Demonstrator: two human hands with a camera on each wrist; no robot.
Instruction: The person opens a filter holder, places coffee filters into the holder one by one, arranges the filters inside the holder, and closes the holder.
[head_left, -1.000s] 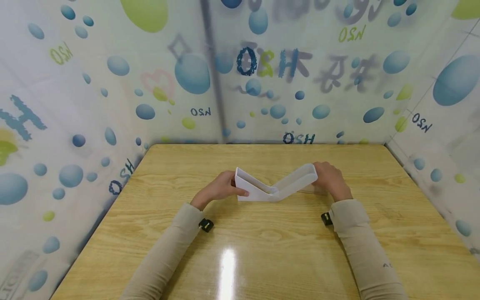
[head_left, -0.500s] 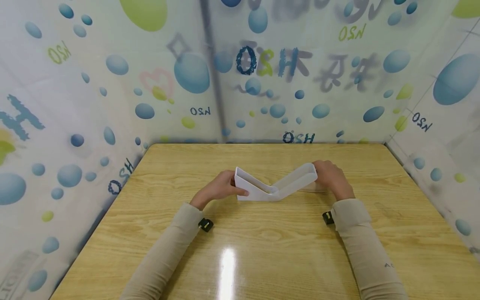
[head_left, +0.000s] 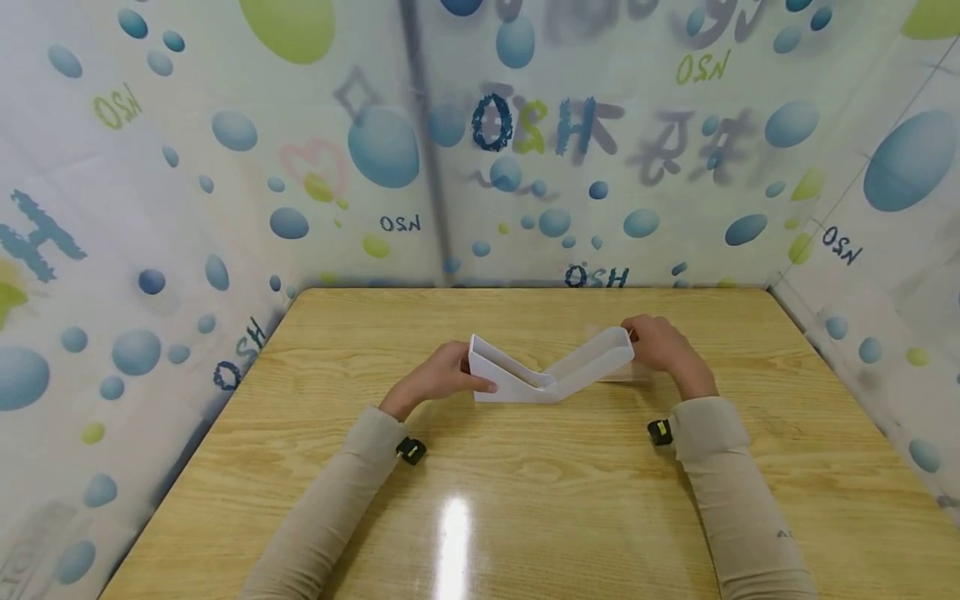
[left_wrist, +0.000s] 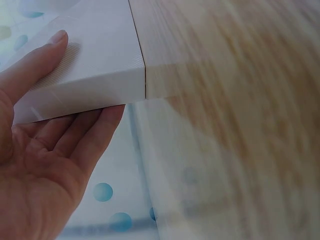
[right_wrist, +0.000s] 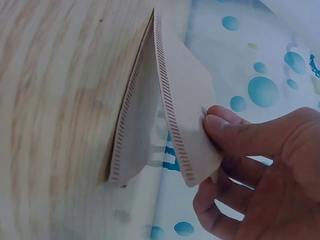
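A white V-shaped filter holder [head_left: 506, 382], open along its top, stands on the table in the head view. My left hand [head_left: 438, 373] grips its left end; the left wrist view has the thumb over the broad face [left_wrist: 105, 45] and the fingers beneath the narrow side. Just past the holder's right end is my right hand [head_left: 666, 343]. Between thumb and fingers it pinches a pale paper coffee filter [right_wrist: 189, 95] with a crimped edge. Beside that, another filter layer or second coffee filter [right_wrist: 136, 117] meets the table; whether the two are joined I cannot tell.
The wooden table [head_left: 570, 500] reaches back to a printed curtain [head_left: 645, 167] with blue and green bubbles. Similar curtain hangs at both sides. A small black device [head_left: 411, 450] is at the left wrist, another [head_left: 660, 432] at the right.
My right hand has shifted slightly up and to the right, away from the holder's end, and more of the pale filter shows behind the holder. The left hand and holder stay put.
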